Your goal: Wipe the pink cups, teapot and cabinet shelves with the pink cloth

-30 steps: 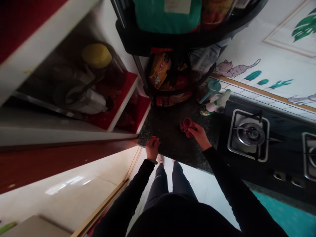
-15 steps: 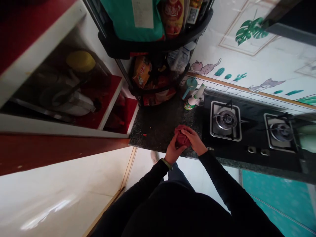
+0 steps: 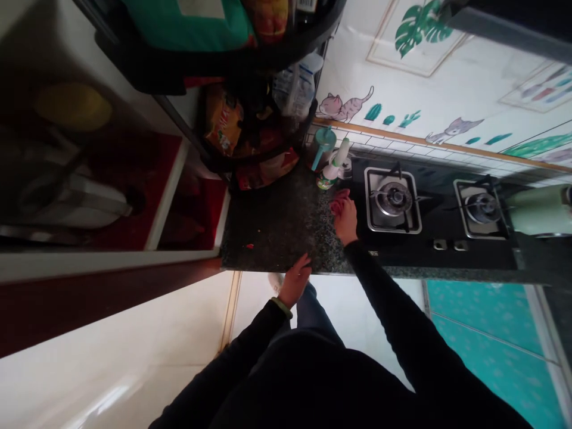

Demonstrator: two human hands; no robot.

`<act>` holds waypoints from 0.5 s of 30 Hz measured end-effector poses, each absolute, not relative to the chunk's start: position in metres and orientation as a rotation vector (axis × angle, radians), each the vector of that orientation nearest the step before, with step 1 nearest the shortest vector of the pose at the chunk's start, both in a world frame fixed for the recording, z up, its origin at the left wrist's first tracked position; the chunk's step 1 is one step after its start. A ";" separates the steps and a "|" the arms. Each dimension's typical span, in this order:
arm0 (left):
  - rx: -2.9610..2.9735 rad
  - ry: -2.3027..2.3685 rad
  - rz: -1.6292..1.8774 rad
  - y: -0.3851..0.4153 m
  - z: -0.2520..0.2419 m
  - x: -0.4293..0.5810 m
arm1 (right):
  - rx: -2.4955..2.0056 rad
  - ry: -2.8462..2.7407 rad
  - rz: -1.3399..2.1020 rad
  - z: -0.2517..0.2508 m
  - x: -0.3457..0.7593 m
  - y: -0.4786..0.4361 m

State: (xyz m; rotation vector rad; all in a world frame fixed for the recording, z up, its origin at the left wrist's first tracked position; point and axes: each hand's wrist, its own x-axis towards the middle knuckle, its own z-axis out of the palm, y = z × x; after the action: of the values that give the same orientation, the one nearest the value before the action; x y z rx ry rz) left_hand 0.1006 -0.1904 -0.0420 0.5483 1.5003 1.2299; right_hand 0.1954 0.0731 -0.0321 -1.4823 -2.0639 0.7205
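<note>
My right hand (image 3: pixel 346 221) presses a crumpled dark red cloth (image 3: pixel 339 201) onto the black speckled countertop (image 3: pixel 281 220), just left of the gas stove (image 3: pixel 440 220). The fingers are closed over the cloth and partly cover it. Over the counter's front edge, my left hand (image 3: pixel 295 280) hangs with fingers extended and nothing in it. A green bangle circles that wrist. Small scraps, one of them red (image 3: pixel 249 245), lie on the counter to the left.
Behind the cloth stand a white spray bottle (image 3: pixel 329 173) and a lidded jug (image 3: pixel 324 143) with a turquoise handle. A black rack (image 3: pixel 223 68) full of packets rises at the back left, beside open red shelves (image 3: pixel 147 155). A pale green appliance (image 3: pixel 540 210) sits far right.
Both hands held the bunched cloth before. My left hand has let go and drawn back toward the counter edge. My right hand has carried the cloth farther back on the counter. The view has shifted.
</note>
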 end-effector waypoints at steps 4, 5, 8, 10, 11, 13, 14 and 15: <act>0.480 1.656 1.198 -0.221 -0.062 0.074 | -1.678 -2.131 0.701 -0.082 0.168 0.060; 0.462 1.686 1.192 -0.226 -0.066 0.067 | -1.645 -2.157 0.704 -0.090 0.160 0.041; 0.415 1.729 1.172 -0.230 -0.075 0.051 | -1.403 -2.288 0.825 -0.098 0.144 -0.015; 0.401 1.730 1.180 -0.227 -0.078 0.044 | -1.356 -2.220 0.952 -0.088 0.151 -0.037; 0.398 1.731 1.192 -0.226 -0.080 0.041 | -1.350 -2.155 0.984 -0.081 0.163 -0.044; 0.390 1.737 1.224 -0.226 -0.083 0.037 | -1.350 -2.028 0.961 -0.067 0.200 -0.057; 0.388 1.738 1.237 -0.227 -0.085 0.034 | -1.366 -1.997 0.901 -0.062 0.221 -0.065; 0.391 1.742 1.247 -0.230 -0.087 0.033 | -1.410 -1.993 0.844 -0.059 0.242 -0.075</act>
State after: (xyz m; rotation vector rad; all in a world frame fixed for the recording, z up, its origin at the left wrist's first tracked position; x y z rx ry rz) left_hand 0.0327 -0.2301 -0.0868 0.3905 1.7422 1.2474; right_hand 0.2418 -0.0745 -0.0595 -1.4104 -1.9930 0.8439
